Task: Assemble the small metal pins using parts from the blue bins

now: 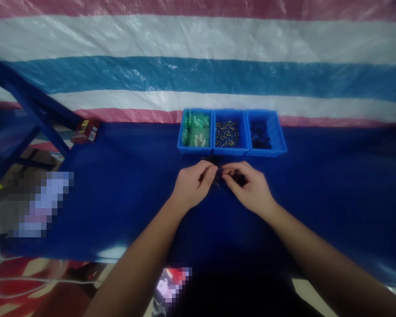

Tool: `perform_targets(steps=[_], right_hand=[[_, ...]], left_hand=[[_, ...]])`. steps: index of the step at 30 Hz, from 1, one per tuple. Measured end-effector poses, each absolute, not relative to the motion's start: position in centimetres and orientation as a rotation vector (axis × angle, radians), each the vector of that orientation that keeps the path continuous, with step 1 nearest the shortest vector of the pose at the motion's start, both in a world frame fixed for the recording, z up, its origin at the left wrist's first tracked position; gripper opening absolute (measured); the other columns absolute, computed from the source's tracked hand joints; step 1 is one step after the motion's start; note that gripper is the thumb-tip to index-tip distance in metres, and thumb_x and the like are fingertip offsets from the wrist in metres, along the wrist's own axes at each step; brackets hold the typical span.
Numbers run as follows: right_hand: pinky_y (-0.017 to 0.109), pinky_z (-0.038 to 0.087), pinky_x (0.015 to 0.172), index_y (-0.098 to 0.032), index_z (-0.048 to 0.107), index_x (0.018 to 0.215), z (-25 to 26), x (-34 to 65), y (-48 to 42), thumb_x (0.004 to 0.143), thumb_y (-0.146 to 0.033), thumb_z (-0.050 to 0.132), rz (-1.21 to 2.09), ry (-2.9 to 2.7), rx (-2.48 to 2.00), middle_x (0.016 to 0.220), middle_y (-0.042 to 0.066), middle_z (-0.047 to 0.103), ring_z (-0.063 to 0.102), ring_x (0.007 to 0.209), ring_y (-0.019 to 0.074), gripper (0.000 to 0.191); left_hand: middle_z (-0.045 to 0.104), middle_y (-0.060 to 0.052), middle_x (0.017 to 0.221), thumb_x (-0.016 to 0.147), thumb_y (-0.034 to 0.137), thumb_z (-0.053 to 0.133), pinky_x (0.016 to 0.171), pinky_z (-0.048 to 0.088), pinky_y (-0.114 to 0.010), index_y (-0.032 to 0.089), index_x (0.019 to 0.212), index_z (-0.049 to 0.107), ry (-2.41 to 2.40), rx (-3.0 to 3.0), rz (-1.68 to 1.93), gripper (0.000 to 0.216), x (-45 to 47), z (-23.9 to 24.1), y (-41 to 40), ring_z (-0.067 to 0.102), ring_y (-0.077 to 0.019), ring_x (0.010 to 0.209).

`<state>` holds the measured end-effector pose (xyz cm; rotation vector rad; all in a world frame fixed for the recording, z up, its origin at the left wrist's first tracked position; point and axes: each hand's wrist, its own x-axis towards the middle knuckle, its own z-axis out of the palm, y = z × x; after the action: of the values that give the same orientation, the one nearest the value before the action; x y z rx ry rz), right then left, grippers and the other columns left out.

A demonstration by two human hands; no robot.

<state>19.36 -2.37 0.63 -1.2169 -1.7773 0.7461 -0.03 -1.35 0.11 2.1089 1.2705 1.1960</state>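
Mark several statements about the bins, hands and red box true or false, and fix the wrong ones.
1. The left hand and right hand are close together in front of the blue bins. True.
2. Four bins stand in the row. False: there are three.
3. The middle bin holds thin metal pieces. True.
4. Everything in the right bin is white. False: the right bin holds dark pieces.
5. The red box is right of the bins. False: the red box is to their left.

Sheet: horiz. stripes in dk pink, off-wht, blue, wht, pink. Table dk blue; bins brighter blue. Packets green w/ wht bits; pins brassy + dk; parts near-blk. Box dk red w/ yel. patch.
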Motion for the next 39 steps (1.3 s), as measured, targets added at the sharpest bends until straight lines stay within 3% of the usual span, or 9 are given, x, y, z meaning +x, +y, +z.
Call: perform_targets(steps=[5,10,14,22,28,33,39], right_hand=[[0.03,0.06,0.074,-0.023,0.07,0.105,0.9,19.1,-2.3,0.086,-0.026,0.074,1.002,-1.374,-1.106,0.087,0.002,0.073,0.071,0.08,0.0156,0.02],[0.026,0.059,0.061,-0.023,0.068,0.103,1.1,18.9,-2.1,0.079,-0.029,0.082,1.202,-1.239,-1.068,0.078,-0.001,0.073,0.069,0.066,0.0128,0.028],[0.028,0.06,0.063,-0.021,0.07,0.102,1.0,18.9,-2.1,0.074,-0.028,0.086,1.253,-1.22,-1.12,0.077,0.0,0.076,0.071,0.065,0.0142,0.033],[0.027,0.06,0.06,-0.021,0.072,0.099,0.9,18.9,-2.2,0.075,-0.031,0.086,1.216,-1.228,-1.183,0.08,0.002,0.079,0.072,0.066,0.0149,0.029],[0.027,0.061,0.062,-0.021,0.074,0.098,1.0,18.8,-2.7,0.08,-0.031,0.081,1.143,-1.305,-1.204,0.082,0.003,0.078,0.072,0.069,0.0149,0.021],[0.029,0.062,0.066,-0.02,0.078,0.093,1.9,19.0,-3.1,0.08,-0.03,0.081,1.004,-1.408,-1.271,0.083,0.004,0.079,0.073,0.071,0.0166,0.016],[0.032,0.063,0.066,-0.022,0.081,0.091,3.3,19.1,-2.6,0.079,-0.032,0.082,0.943,-1.459,-1.316,0.084,0.004,0.08,0.074,0.07,0.0187,0.016]], left_hand=[[0.06,0.008,0.06,0.093,0.028,0.067,0.056,0.042,-0.018,0.021,0.098,0.069,1.152,2.189,1.15,0.009,0.3,-0.1,-1.5,0.054,-0.0052,0.05],[0.058,0.009,0.06,0.093,0.033,0.07,0.057,0.043,-0.017,0.024,0.107,0.07,1.103,2.211,1.143,0.017,0.4,-0.4,-1.4,0.054,-0.0052,0.051],[0.062,0.008,0.061,0.094,0.032,0.069,0.058,0.044,-0.018,0.025,0.111,0.071,1.105,2.218,1.163,0.019,0.4,-0.6,-1.4,0.056,-0.0057,0.052],[0.076,0.002,0.083,0.096,0.027,0.065,0.066,0.05,-0.019,0.022,0.096,0.072,1.102,2.248,1.212,0.009,0.4,-0.6,-1.2,0.068,-0.0084,0.067],[0.069,0.005,0.069,0.097,0.031,0.062,0.057,0.046,-0.019,0.019,0.097,0.068,1.234,2.172,1.126,0.013,0.2,-0.5,-1.1,0.063,-0.0076,0.056],[0.07,0.003,0.071,0.1,0.033,0.058,0.059,0.046,-0.019,0.019,0.092,0.068,1.237,2.18,1.103,0.019,0.1,-0.4,-1.1,0.063,-0.008,0.058],[0.074,0.002,0.08,0.098,0.031,0.061,0.06,0.05,-0.016,0.02,0.101,0.068,1.168,2.047,1.255,0.014,0.1,-0.5,-1.2,0.066,-0.0066,0.061]])
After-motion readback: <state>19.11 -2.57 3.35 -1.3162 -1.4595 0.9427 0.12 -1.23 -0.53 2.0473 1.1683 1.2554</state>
